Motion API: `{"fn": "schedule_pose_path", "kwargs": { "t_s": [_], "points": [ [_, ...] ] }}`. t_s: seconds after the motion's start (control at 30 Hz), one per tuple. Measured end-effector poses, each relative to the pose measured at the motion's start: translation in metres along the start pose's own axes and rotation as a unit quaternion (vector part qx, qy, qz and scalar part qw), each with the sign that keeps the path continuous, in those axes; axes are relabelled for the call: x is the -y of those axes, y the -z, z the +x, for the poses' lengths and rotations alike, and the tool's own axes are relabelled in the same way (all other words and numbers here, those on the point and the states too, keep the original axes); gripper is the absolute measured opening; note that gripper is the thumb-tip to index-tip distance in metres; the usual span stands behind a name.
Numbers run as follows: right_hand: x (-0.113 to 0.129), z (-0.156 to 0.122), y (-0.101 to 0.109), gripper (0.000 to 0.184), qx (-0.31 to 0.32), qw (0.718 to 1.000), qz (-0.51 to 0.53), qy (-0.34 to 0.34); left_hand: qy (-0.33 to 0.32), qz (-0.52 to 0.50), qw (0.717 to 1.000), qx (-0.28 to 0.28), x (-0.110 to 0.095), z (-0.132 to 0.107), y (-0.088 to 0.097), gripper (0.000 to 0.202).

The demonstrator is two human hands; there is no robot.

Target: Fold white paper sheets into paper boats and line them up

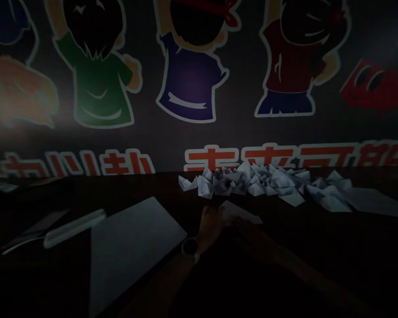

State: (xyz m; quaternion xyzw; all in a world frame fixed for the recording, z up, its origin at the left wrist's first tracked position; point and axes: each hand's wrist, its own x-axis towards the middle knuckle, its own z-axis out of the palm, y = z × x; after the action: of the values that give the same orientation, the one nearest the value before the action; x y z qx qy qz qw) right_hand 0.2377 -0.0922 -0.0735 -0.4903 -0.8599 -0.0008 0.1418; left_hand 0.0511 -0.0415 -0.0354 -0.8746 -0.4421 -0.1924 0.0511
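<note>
A white piece of folded paper (241, 213) lies on the dark table in front of me. My left hand (212, 221), with a round watch on its wrist, is closed at the paper's left end, fingers bent against it. Along the paper's lower edge lies my right hand (254, 236), its fingers stretched out over the near side. Deep shadow hides much of both hands. Just beyond them is a heap of folded white paper boats (252, 179).
A stack of plain white paper (135, 247) lies left of my left forearm. Farther left is a pale, long light bar (74, 227). White sheets (378, 201) lie right of the heap. Behind the table stands a wall (146, 132) with painted figures and orange characters.
</note>
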Motion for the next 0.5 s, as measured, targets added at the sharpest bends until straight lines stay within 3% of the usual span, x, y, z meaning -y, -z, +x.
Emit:
{"fn": "schedule_pose_path", "kwargs": {
  "t_s": [0.13, 0.27, 0.5],
  "points": [
    [-0.004, 0.0, -0.003, 0.054, -0.009, 1.0, 0.008, 0.017, -0.137, -0.016, 0.99, -0.002, -0.018, -0.015, -0.002, 0.034],
    [-0.006, 0.001, -0.004, 0.055, -0.009, 0.999, 0.012, 0.034, -0.123, -0.046, 0.991, 0.032, -0.019, -0.035, -0.004, 0.053],
    [-0.007, 0.0, -0.002, 0.056, 0.0, 1.0, 0.013, 0.014, -0.088, -0.042, 0.991, 0.092, 0.013, -0.06, 0.019, 0.066]
  ]
}}
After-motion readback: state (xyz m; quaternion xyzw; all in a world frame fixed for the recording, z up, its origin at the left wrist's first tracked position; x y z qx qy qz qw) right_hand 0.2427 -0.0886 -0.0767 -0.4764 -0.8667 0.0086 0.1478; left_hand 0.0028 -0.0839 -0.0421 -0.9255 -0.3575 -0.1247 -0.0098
